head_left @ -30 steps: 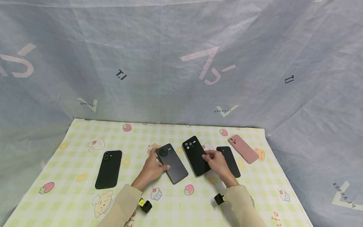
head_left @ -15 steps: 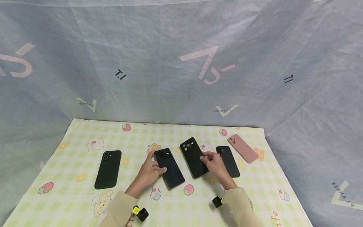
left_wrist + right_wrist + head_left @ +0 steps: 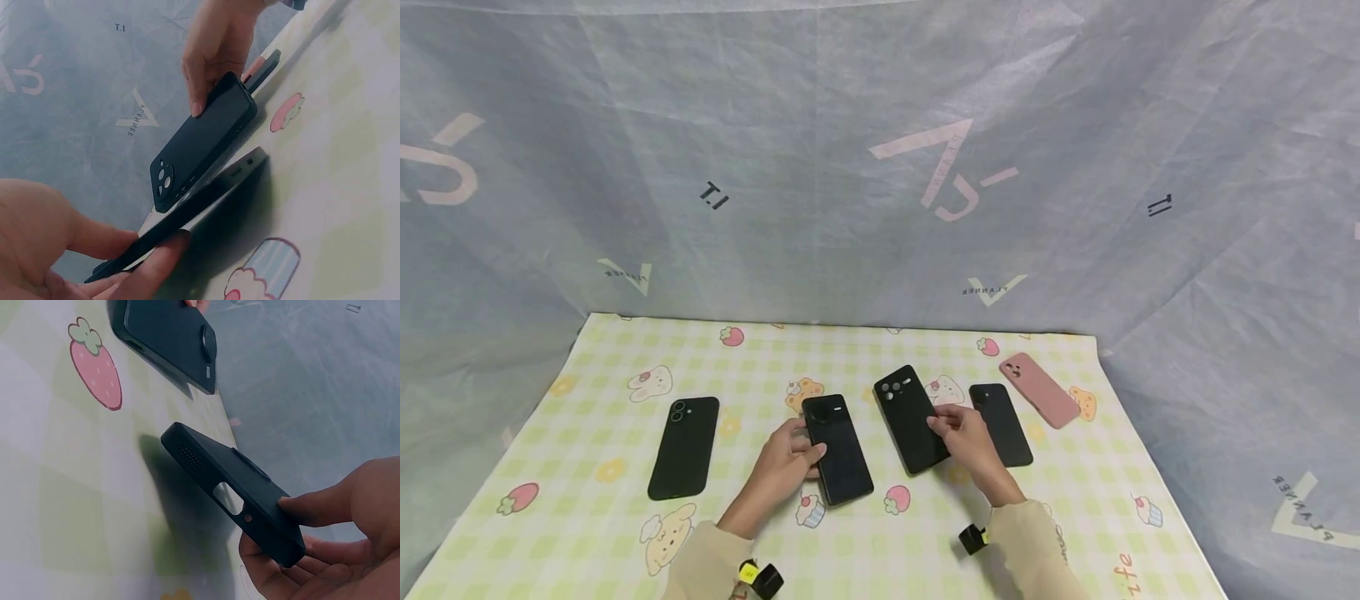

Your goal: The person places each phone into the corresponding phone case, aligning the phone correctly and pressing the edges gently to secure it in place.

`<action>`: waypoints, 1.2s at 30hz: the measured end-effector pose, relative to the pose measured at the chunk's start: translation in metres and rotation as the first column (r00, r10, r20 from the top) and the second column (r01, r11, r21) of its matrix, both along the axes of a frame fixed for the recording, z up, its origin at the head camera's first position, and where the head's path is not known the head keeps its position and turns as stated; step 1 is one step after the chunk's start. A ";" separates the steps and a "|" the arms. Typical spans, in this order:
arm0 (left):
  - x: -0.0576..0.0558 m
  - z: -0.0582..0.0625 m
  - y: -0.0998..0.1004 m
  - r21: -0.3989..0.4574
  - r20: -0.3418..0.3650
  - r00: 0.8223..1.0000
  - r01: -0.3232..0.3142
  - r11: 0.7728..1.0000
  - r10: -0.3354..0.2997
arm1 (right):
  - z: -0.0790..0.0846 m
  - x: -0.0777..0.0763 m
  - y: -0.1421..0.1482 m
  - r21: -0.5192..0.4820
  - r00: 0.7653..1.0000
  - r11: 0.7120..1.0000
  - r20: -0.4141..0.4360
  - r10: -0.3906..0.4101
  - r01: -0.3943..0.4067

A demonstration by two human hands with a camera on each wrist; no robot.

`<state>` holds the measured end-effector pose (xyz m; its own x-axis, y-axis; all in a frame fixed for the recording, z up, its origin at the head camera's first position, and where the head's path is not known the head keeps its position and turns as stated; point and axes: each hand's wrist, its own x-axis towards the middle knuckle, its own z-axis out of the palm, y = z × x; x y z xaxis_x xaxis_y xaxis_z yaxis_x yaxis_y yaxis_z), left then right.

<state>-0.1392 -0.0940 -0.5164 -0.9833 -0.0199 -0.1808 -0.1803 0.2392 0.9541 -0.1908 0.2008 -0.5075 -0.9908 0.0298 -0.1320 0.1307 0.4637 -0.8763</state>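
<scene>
In the head view my left hand (image 3: 777,468) pinches a dark smartphone (image 3: 844,454) by its left edge, thumb on top and fingers underneath. The phone's back, with a round camera bump near the top, faces up. To its right, my right hand (image 3: 967,439) grips a black phone case (image 3: 908,427) by its right edge. The case has several camera cutouts at the top. Light shows through the port opening of this case (image 3: 203,464) in the right wrist view. Both things are tilted off the cloth, with a gap between them; in the left wrist view the phone (image 3: 187,209) appears edge-on.
A black two-camera phone or case (image 3: 685,450) lies at the left. Beyond my right hand are another dark phone or case (image 3: 1006,429) and a pink case (image 3: 1041,392). The checked tablecloth (image 3: 572,533) runs back to a grey fabric curtain (image 3: 820,208).
My left hand has moved left and toward me with the phone, and the phone has tilted, its back looking darker. My right hand has shifted the case slightly left and nearer.
</scene>
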 end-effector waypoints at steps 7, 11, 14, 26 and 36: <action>0.006 0.003 -0.007 0.036 0.015 0.999 -0.031 0.999 0.030 | 0.001 0.005 0.000 -0.025 1.000 1.000 0.027 -0.014 0.015; 0.008 0.002 -0.012 0.125 0.034 0.998 -0.056 0.991 0.052 | 0.000 0.008 -0.002 -0.044 0.999 0.999 0.034 -0.027 0.029; 0.009 0.001 -0.015 0.150 0.037 0.998 -0.052 0.987 0.047 | -0.002 0.011 -0.004 -0.084 0.998 0.995 0.044 -0.042 0.045; 0.008 0.002 -0.013 0.185 0.037 0.999 -0.044 0.982 0.037 | 0.000 0.024 -0.018 -0.324 0.996 0.942 0.071 -0.063 0.082; 0.003 0.004 -0.003 0.211 0.048 0.998 -0.059 0.976 0.050 | 0.006 0.035 -0.041 -0.423 0.994 0.906 0.109 0.011 0.036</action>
<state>-0.1362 -0.0967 -0.5126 -0.9733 -0.0298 -0.2276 -0.2283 0.0212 0.9734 -0.1557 0.1594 -0.5016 -0.9702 -0.0396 -0.2390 0.2369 0.0496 -0.9703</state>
